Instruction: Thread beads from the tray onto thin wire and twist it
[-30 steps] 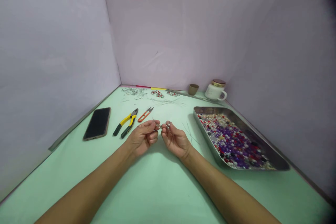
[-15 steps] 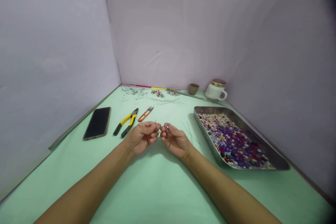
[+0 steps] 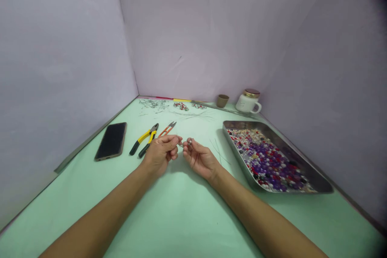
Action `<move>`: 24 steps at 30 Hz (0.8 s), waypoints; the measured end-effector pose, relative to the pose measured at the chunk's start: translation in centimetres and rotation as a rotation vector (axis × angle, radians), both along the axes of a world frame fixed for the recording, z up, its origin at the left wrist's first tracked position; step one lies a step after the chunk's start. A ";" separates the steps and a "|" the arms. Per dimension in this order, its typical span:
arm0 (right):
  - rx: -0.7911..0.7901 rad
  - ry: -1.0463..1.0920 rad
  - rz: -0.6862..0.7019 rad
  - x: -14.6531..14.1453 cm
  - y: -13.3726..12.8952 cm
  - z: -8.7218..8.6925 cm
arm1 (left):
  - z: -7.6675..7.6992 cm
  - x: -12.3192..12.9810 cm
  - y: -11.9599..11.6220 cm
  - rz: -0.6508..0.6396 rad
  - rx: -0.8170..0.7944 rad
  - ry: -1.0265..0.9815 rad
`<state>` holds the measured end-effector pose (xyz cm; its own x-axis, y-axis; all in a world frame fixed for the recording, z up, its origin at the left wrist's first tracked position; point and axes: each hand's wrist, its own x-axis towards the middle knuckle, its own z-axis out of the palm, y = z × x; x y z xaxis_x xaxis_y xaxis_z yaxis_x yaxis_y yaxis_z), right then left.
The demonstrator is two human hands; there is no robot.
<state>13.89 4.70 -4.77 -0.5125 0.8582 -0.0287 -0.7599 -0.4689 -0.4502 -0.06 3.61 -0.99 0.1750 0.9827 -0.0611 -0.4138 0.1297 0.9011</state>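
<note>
Over the middle of the green table, my left hand (image 3: 161, 152) and my right hand (image 3: 202, 159) are close together with a narrow gap between their fingertips. A small beaded wire piece (image 3: 181, 144) pokes out of the left thumb and forefinger, its details too small to make out. On the other side, my right hand is closed in a pinch on a small pale bead (image 3: 190, 142). Left of my hands lie yellow-and-black pliers (image 3: 144, 140) and orange thread snips (image 3: 167, 129), both partly covered by my left hand.
A metal tray (image 3: 246, 173) of mixed beads stands at the right, with loose wires (image 3: 219, 151) beside it. The phone (image 3: 111, 141) lies left. Farther back are wire scraps (image 3: 153, 105), beaded pieces (image 3: 180, 106), a brown cup (image 3: 222, 100) and a lidded white mug (image 3: 248, 102).
My left hand has turned slightly and moved up, covering more of the snips and pliers. My right hand has shifted a little left and up, still pinching the bead.
</note>
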 end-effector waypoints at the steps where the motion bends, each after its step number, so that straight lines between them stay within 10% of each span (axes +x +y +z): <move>1: -0.009 0.007 0.002 -0.1 0.0 -0.1 | 0.0 0.0 0.0 -0.020 -0.020 -0.050; 7: -0.038 0.021 0.000 -0.2 0.0 -0.1 | -0.2 -0.1 0.2 -0.042 -0.101 -0.194; 24: 0.157 -0.215 0.072 0.3 0.0 0.5 | 0.7 -0.5 0.0 -0.033 0.030 0.236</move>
